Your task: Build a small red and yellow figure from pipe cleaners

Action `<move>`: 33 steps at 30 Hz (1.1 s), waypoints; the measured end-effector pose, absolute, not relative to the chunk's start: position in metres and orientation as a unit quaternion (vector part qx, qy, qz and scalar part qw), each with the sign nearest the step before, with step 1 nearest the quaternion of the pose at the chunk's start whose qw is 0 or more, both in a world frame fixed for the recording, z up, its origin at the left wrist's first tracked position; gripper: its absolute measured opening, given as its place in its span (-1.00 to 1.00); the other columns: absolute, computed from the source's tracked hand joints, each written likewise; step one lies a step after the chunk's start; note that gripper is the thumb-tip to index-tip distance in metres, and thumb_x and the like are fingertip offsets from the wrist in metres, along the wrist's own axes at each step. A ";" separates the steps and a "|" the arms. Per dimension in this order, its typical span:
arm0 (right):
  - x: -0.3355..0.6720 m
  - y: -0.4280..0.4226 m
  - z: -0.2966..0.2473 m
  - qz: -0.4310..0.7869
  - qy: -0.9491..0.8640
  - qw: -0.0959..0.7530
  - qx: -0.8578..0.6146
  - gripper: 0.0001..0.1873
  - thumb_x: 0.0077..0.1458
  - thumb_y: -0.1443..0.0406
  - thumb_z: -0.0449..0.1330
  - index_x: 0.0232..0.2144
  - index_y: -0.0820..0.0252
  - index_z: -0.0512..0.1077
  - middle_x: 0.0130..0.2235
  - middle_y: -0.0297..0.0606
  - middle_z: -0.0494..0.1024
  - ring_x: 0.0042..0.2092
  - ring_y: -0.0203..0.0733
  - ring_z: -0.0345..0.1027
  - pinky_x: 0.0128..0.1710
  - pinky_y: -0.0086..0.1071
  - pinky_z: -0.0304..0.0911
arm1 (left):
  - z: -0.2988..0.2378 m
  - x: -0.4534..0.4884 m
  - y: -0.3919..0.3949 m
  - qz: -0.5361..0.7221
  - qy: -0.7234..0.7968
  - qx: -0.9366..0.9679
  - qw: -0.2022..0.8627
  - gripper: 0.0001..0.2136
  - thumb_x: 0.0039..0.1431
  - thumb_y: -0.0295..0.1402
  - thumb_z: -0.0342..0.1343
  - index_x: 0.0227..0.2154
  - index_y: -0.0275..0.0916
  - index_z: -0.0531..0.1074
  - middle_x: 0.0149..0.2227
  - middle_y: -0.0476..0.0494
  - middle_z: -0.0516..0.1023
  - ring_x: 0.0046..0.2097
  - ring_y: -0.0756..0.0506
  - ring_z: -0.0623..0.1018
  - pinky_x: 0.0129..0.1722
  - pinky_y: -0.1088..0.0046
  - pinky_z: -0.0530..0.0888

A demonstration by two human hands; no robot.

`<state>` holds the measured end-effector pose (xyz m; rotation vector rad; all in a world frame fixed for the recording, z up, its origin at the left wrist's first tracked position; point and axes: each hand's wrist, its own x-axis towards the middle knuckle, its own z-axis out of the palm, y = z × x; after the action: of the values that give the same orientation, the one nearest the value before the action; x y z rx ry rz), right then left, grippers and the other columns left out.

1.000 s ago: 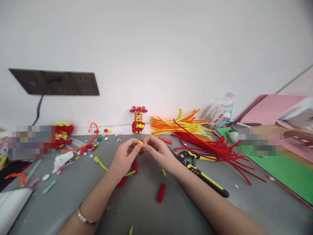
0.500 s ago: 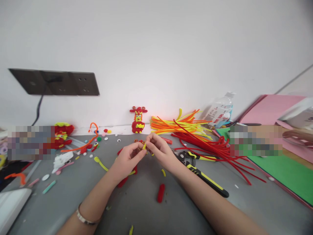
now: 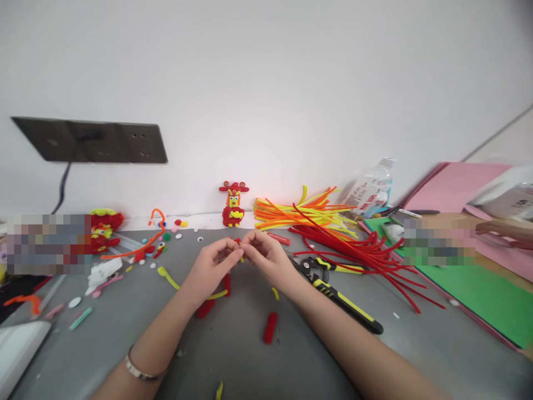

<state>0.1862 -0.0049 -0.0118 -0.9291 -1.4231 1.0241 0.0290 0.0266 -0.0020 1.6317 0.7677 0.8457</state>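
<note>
My left hand [image 3: 214, 269] and my right hand [image 3: 268, 258] meet over the middle of the grey table, both closed in a pinch. Between their fingertips shows a small yellow pipe cleaner piece [image 3: 242, 259], mostly covered by the fingers. A bit of red shows just behind the fingertips; I cannot tell whether it is held too. Beside my left hand lie a longer yellow pipe cleaner [image 3: 169, 278] and short red pieces [image 3: 205, 309]. Below my right hand lie a yellow scrap [image 3: 275, 293] and a thick red piece [image 3: 270, 328].
A red and yellow figure [image 3: 233, 205] stands against the wall. Right of it lie yellow-orange pipe cleaners [image 3: 300, 212], red pipe cleaners [image 3: 366, 247] and pliers [image 3: 345, 303]. A plastic bottle [image 3: 372, 189] leans behind; green paper [image 3: 478, 300] is at right. Another person's hand [image 3: 503, 233] shows there.
My hands stay together, fingertips slightly lower and closer. The yellow piece between them shows less and sits a little lower. The whole view has shifted slightly.
</note>
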 end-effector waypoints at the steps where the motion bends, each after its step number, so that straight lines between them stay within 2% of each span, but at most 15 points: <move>1: 0.185 -0.005 -0.013 0.432 -0.596 0.556 -0.386 -0.79 0.20 0.15 0.16 -0.34 0.17 0.30 -0.43 -0.40 0.34 -0.41 -0.33 0.23 -0.35 -0.40 0.17 | -0.001 0.029 0.027 0.355 0.322 0.691 0.542 -0.77 0.17 -0.19 0.08 -0.48 -0.24 0.35 -0.51 0.06 0.30 -0.47 0.03 0.28 -0.46 0.52 0.24; 6: 0.181 -0.011 -0.010 0.413 -0.604 0.583 -0.354 -0.81 0.22 0.23 0.12 -0.15 0.12 0.22 -0.41 -0.42 0.32 -0.37 -0.29 0.26 -0.30 -0.38 0.20 | 0.000 0.026 0.026 0.318 0.300 0.713 0.548 -0.72 0.18 -0.18 0.10 -0.53 -0.24 0.31 -0.52 0.07 0.25 -0.46 0.04 0.23 -0.47 0.53 0.21; 10: 0.184 -0.015 -0.001 0.352 -0.649 0.567 -0.366 -0.89 0.23 0.31 0.07 -0.18 0.13 0.21 -0.37 -0.38 0.34 -0.34 -0.28 0.25 -0.28 -0.37 0.21 | -0.004 0.023 0.026 0.304 0.307 0.697 0.573 -0.70 0.18 -0.12 0.11 -0.50 -0.24 0.32 -0.52 0.06 0.26 -0.48 0.04 0.25 -0.48 0.54 0.23; 13: 0.190 -0.017 0.005 0.284 -0.695 0.518 -0.410 -0.86 0.19 0.37 0.07 -0.17 0.13 0.24 -0.33 -0.34 0.41 -0.32 -0.26 0.26 -0.21 -0.34 0.21 | -0.008 0.023 0.026 0.305 0.317 0.659 0.611 -0.70 0.17 -0.07 0.13 -0.46 -0.22 0.35 -0.52 0.05 0.30 -0.50 0.03 0.30 -0.51 0.54 0.27; 19: 0.197 -0.019 0.016 0.209 -0.732 0.466 -0.452 -0.84 0.19 0.31 0.13 -0.15 0.13 0.29 -0.33 -0.34 0.45 -0.30 -0.24 0.29 -0.15 -0.31 0.17 | -0.008 0.020 0.029 0.351 0.349 0.595 0.633 -0.70 0.03 -0.08 0.27 -0.42 -0.24 0.47 -0.49 -0.01 0.41 -0.45 0.00 0.40 -0.43 0.50 0.38; 25: 0.197 -0.027 0.006 0.134 -0.719 0.485 -0.479 -0.89 0.22 0.31 0.09 -0.18 0.16 0.33 -0.32 -0.27 0.48 -0.29 -0.19 0.31 -0.17 -0.28 0.17 | -0.001 0.022 0.026 0.384 0.343 0.547 0.659 -0.71 -0.01 -0.15 0.32 -0.35 -0.24 0.45 -0.46 0.01 0.43 -0.42 0.02 0.41 -0.40 0.51 0.41; 29: 0.228 -0.060 0.001 0.040 -0.713 0.485 -0.505 -0.87 0.23 0.37 0.05 -0.20 0.14 0.36 -0.34 -0.24 0.48 -0.26 -0.15 0.33 -0.16 -0.26 0.18 | 0.006 0.024 0.022 0.415 0.328 0.503 0.683 -0.66 -0.08 -0.20 0.37 -0.32 -0.20 0.36 -0.48 0.11 0.36 -0.47 0.05 0.39 -0.44 0.52 0.40; 33: 0.278 -0.109 0.000 0.012 -0.649 0.427 -0.630 -0.87 0.26 0.26 0.04 -0.30 0.15 0.36 -0.29 -0.18 0.49 -0.23 -0.11 0.33 -0.17 -0.24 0.20 | 0.011 0.025 0.017 0.414 0.297 0.502 0.699 -0.65 -0.09 -0.26 0.38 -0.30 -0.18 0.34 -0.48 0.13 0.33 -0.46 0.06 0.39 -0.39 0.50 0.43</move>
<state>0.2781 -0.1090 0.0002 -1.5742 -1.6207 0.0312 0.0247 0.0169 0.0109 1.1184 0.6629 0.9225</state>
